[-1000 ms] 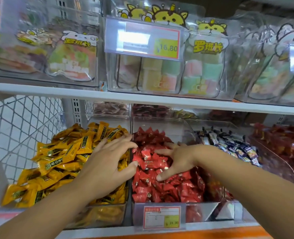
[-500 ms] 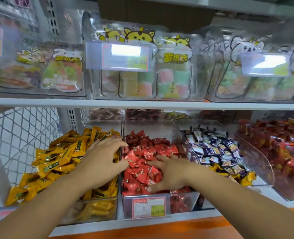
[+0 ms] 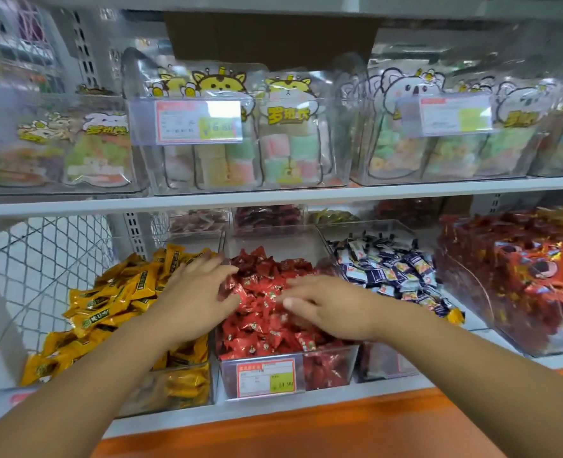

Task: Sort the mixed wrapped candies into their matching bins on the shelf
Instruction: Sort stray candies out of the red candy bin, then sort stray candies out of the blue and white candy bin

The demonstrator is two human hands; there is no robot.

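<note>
Three clear bins stand side by side on the lower shelf. The left bin (image 3: 15, 365) holds yellow wrapped candies (image 3: 115, 299). The middle bin (image 3: 346, 361) is heaped with red wrapped candies (image 3: 263, 322). The right one holds dark blue and white candies (image 3: 385, 272), with a yellow candy (image 3: 455, 316) at its near right edge. My left hand (image 3: 197, 292) lies over the divide between the yellow and red bins, fingers spread. My right hand (image 3: 326, 309) rests flat on the red heap, fingers pointing left. Neither hand visibly holds a candy.
A large bin of red-orange packets (image 3: 534, 276) stands at the far right. The upper shelf (image 3: 273, 198) carries clear boxes of bagged marshmallow sweets (image 3: 286, 150) with price tags. A white wire mesh panel (image 3: 42, 259) closes the left side. An orange ledge (image 3: 306, 428) runs below.
The view has tilted up and pulled back, showing more of the upper shelf. Both hands stay on the candies; the right hand has shifted slightly toward the back of the red heap.
</note>
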